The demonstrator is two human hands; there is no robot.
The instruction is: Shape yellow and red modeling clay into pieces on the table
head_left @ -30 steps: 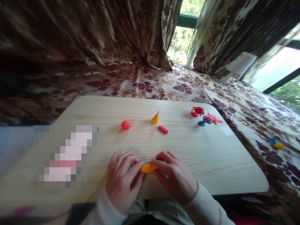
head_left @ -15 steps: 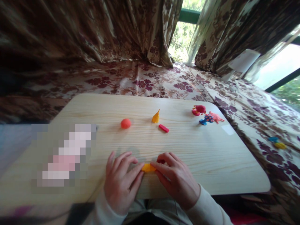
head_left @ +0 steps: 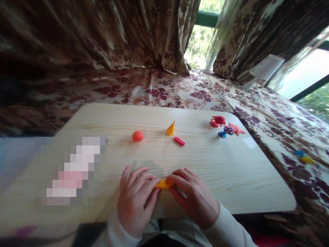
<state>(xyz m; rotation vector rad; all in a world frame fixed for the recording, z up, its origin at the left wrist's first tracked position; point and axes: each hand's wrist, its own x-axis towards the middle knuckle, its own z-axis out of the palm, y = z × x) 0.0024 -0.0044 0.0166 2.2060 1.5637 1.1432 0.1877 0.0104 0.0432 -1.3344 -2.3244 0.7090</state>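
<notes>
A small strip of yellow modelling clay [head_left: 164, 184] lies between my two hands near the front of the table. My left hand [head_left: 137, 199] pinches its left end between thumb and index finger, the other fingers reaching forward. At the right end, the thumb and fingers of my right hand [head_left: 194, 195] grip the same clay. Beyond the hands sit an orange clay ball [head_left: 137, 136], a yellow pointed clay piece [head_left: 170, 128] and a short red clay bar [head_left: 179, 141].
At the table's [head_left: 218, 178] far right stand a red clay figure [head_left: 218, 120], a blue dotted one [head_left: 226, 131] and a pink spiky one [head_left: 238, 129]. A blurred-out patch [head_left: 72, 171] covers the left side. A white lamp [head_left: 267, 67] stands beyond.
My left hand has shifted slightly to the right, and the fingers of both hands have changed their hold a little on the yellow clay. The other clay pieces stay where they were.
</notes>
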